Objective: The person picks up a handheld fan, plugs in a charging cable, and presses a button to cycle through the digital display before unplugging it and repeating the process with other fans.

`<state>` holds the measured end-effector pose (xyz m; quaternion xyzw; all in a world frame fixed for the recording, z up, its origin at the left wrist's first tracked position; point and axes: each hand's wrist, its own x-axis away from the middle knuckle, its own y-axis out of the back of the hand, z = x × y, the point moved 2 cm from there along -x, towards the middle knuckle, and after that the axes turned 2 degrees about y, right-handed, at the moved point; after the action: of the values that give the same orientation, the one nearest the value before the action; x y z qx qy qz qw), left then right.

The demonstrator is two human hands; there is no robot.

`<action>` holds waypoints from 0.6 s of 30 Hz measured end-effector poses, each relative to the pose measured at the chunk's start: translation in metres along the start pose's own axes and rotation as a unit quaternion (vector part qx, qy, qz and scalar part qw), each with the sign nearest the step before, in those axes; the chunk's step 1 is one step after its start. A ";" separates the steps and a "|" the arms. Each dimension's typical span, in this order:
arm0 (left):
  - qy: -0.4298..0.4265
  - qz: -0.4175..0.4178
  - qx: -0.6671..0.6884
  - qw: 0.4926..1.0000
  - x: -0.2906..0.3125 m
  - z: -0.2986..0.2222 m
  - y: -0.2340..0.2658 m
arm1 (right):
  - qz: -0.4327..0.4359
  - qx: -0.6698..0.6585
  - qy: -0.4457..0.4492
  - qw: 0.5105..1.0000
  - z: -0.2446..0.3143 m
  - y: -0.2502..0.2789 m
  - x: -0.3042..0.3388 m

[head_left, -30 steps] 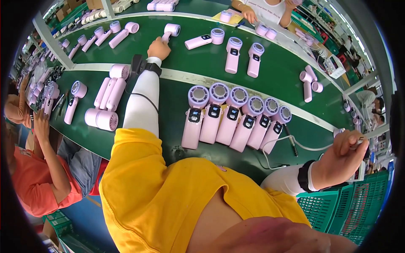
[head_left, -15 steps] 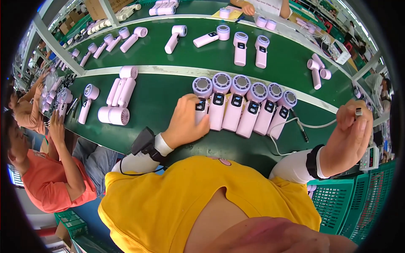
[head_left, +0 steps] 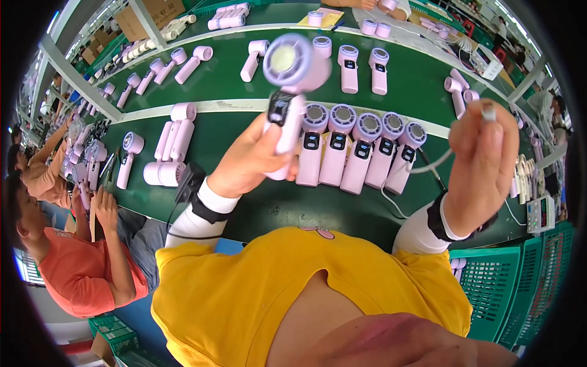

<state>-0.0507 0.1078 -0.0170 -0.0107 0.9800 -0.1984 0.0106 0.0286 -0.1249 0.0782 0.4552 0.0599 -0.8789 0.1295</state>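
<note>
While a person in an orange shirt sits at the far left edge beside the green table, more pink handheld fans lie in front of them: a single one with its round head up, then a small cluster of three lying side by side. Next along, the left hand is lifted off the table and wrapped around the handle of a pink handheld fan. It is held upright, round head on top (head looks blurred), dark small screen facing the camera, fingers closed firm around the lower handle. White sleeve and black wrist strap on that forearm. Just right of the held fan, a row of five fans lies flat on the table, heads pointing away, handles touching or nearly so, each with a dark screen patch. Behind them, across a pale strip, two more fans lie apart on the far half. Further right, the right hand is raised as well, fingertips pinched on a small white cable plug; the white cable trails down from it to the table near the row's right end. Green plastic crate at lower right, near the right elbow. Yellow shirt fills the bottom centre.
</note>
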 end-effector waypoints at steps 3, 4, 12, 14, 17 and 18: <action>-0.049 0.104 -0.015 0.993 -0.010 -0.021 -0.048 | 0.000 -0.014 0.008 1.000 -0.011 0.000 -0.006; -0.060 0.144 -0.017 0.988 -0.011 -0.021 -0.059 | 0.003 -0.023 0.011 1.000 -0.014 -0.001 -0.007; -0.266 0.088 -0.197 0.940 -0.033 0.007 -0.077 | 0.009 0.031 0.040 0.999 -0.030 -0.013 -0.015; -0.281 0.103 -0.197 0.933 -0.036 0.006 -0.079 | -0.005 0.020 0.043 0.999 -0.031 -0.010 -0.015; -0.306 0.110 -0.200 0.924 -0.036 0.007 -0.077 | -0.019 -0.018 0.038 0.999 -0.030 -0.012 -0.013; -0.342 0.099 -0.236 0.904 -0.036 0.007 -0.075 | -0.039 -0.086 0.003 0.996 -0.030 -0.016 -0.013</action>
<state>-0.0135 0.0365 0.0064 0.0171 0.9302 0.0565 0.3624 0.0549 -0.1009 0.0714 0.4421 0.1534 -0.8736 0.1334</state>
